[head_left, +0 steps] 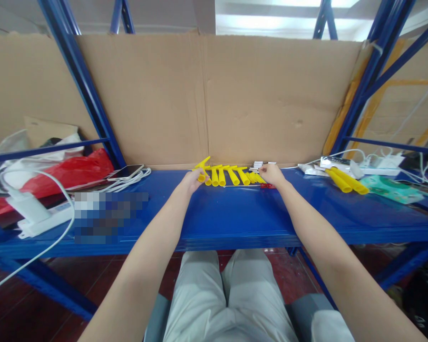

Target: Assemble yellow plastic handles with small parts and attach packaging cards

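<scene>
My left hand point(191, 181) is closed around a yellow plastic tube-like piece point(203, 163), whose narrow upper end tilts up toward the cardboard. Beside it, several similar yellow funnel-ended tubes point(234, 175) lie in a row, their round mouths facing me. My right hand point(273, 174) has its fingers pinched together at smaller yellow pieces point(256, 177); what lies between the fingertips is hidden. Small white cylinders point(258, 164) sit just behind that hand. Something red point(267, 186) lies beneath it. A thin pale stick point(235, 186) runs along the front of the row.
Blue metal shelf point(235, 213) with an upright cardboard sheet point(271, 95) behind. To the right are two yellow tubes point(345, 180), a green packet point(390, 188) and white cables. On the left lie a red bag point(82, 171), coiled white cable point(128, 179) and a power strip point(46, 221).
</scene>
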`<state>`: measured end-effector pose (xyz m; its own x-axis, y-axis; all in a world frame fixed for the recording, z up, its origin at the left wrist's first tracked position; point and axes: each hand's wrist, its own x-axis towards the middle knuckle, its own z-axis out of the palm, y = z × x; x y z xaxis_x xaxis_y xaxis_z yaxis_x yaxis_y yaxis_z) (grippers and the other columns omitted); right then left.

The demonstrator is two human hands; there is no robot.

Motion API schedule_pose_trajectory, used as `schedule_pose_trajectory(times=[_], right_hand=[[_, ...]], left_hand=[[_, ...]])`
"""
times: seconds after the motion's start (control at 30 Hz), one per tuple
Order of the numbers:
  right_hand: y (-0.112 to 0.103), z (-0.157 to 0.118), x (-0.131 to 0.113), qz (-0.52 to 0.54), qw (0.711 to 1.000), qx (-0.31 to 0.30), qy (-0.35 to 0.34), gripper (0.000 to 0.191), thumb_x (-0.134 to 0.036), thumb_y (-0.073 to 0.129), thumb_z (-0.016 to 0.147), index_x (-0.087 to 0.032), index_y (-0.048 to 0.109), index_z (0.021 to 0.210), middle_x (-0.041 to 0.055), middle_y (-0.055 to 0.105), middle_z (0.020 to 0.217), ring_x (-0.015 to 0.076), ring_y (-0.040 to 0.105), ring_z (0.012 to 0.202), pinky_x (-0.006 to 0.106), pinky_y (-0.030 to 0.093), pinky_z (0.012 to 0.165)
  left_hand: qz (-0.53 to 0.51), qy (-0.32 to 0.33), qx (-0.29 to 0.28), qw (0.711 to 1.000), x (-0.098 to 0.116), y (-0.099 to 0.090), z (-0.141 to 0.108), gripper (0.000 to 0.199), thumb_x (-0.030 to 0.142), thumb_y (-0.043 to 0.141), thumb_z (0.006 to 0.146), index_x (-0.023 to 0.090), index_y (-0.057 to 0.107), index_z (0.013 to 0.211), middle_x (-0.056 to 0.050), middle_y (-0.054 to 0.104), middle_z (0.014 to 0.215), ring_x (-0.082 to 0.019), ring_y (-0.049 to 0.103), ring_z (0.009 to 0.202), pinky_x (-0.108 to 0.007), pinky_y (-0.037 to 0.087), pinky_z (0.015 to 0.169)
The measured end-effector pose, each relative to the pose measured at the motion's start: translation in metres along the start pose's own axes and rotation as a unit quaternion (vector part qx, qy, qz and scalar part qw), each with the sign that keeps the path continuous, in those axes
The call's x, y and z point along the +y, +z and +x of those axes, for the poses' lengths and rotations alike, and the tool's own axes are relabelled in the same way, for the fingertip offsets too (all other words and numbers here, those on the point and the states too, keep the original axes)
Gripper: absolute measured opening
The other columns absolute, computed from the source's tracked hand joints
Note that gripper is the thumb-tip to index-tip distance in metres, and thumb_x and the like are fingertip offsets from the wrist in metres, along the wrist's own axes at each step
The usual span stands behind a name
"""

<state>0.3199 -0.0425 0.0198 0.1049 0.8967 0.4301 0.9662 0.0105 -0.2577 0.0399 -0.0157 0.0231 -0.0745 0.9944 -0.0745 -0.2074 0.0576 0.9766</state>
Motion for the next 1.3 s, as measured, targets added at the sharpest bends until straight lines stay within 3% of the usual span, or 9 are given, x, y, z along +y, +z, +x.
schedule_pose_trajectory(times=[0.13,0.23,0.43,0.57,0.7,0.8,0.97,1.1,1.3], right_hand=[[0.0,0.001,0.0,-0.002,1.0,-0.004,-0.005,0.03,-0.016,0.046,0.084,-0.013,0.075,0.091,0.0122,0.073,0.098,0.0188,0.067,0.089,0.022,0.045,0.075],[0.0,0.001,-0.001,-0.004,1.0,-0.003,-0.008,0.03,-0.016,0.046,0.084,-0.012,0.075,0.091,0.0127,0.073,0.098,0.0192,0.067,0.089,0.022,0.046,0.075],[-0.004,-0.002,-0.004,-0.014,1.0,-0.014,-0.002,0.032,-0.017,0.045,0.085,-0.011,0.074,0.095,0.0133,0.073,0.101,0.0199,0.067,0.093,0.022,0.045,0.075],[-0.005,-0.003,-0.005,-0.006,1.0,-0.011,0.009,0.03,-0.018,0.047,0.085,-0.011,0.074,0.096,0.0128,0.073,0.102,0.0193,0.067,0.093,0.021,0.045,0.075],[-0.004,-0.002,-0.005,-0.004,1.0,-0.005,-0.001,0.03,-0.017,0.046,0.085,-0.012,0.075,0.092,0.0119,0.073,0.099,0.0186,0.067,0.091,0.02,0.046,0.075],[-0.004,-0.002,-0.004,-0.003,1.0,-0.008,0.0,0.03,-0.017,0.046,0.085,-0.012,0.074,0.094,0.0122,0.073,0.101,0.0188,0.067,0.092,0.021,0.046,0.076],[-0.004,-0.001,-0.004,0.0,1.0,-0.007,0.005,0.028,-0.018,0.048,0.084,-0.015,0.075,0.092,0.01,0.074,0.099,0.0187,0.067,0.092,0.021,0.046,0.076],[-0.004,0.0,-0.004,0.006,1.0,-0.009,0.008,0.028,-0.018,0.049,0.084,-0.015,0.075,0.093,0.0096,0.074,0.098,0.0187,0.067,0.092,0.021,0.046,0.076],[-0.008,-0.003,-0.007,0.008,1.0,-0.017,0.008,0.028,-0.016,0.048,0.084,-0.013,0.074,0.095,0.0111,0.073,0.101,0.0197,0.067,0.095,0.022,0.046,0.077]], left_hand=[[-0.029,0.02,-0.089,0.995,0.004,0.006,-0.011,0.038,-0.005,0.049,0.059,0.011,0.056,0.093,-0.004,0.062,0.068,-0.014,0.064,0.062,-0.024,0.055,0.061],[-0.031,0.041,-0.103,0.993,0.006,0.011,-0.02,0.043,-0.009,0.047,0.055,0.014,0.052,0.091,-0.004,0.064,0.075,-0.015,0.068,0.07,-0.024,0.055,0.063],[-0.032,0.05,-0.089,0.994,0.009,0.017,-0.03,0.028,-0.008,0.052,0.066,0.015,0.05,0.083,0.001,0.06,0.066,-0.009,0.062,0.054,-0.017,0.047,0.048],[-0.013,0.068,-0.07,0.995,0.008,0.02,-0.032,0.012,0.006,0.058,0.08,0.015,0.05,0.081,0.001,0.06,0.063,-0.007,0.057,0.047,-0.017,0.044,0.044],[-0.01,0.089,-0.076,0.993,0.008,0.022,-0.035,0.01,0.019,0.056,0.088,0.016,0.049,0.081,0.002,0.06,0.063,-0.006,0.057,0.047,-0.016,0.041,0.043],[-0.005,0.105,-0.105,0.989,0.009,0.021,-0.038,0.006,0.021,0.055,0.089,0.018,0.052,0.093,0.0,0.066,0.074,-0.009,0.062,0.053,-0.017,0.042,0.047],[-0.007,0.094,-0.121,0.988,0.01,0.023,-0.041,0.025,0.017,0.061,0.082,0.02,0.053,0.105,-0.004,0.069,0.088,-0.014,0.067,0.069,-0.023,0.05,0.059],[-0.02,0.095,-0.11,0.989,0.011,0.026,-0.043,0.02,0.011,0.059,0.081,0.018,0.051,0.098,-0.002,0.066,0.079,-0.01,0.061,0.056,-0.023,0.049,0.057],[0.035,0.128,-0.091,0.987,0.011,0.028,-0.047,0.008,0.017,0.054,0.089,0.019,0.047,0.088,0.006,0.056,0.06,-0.004,0.046,0.037,-0.016,0.038,0.043]])
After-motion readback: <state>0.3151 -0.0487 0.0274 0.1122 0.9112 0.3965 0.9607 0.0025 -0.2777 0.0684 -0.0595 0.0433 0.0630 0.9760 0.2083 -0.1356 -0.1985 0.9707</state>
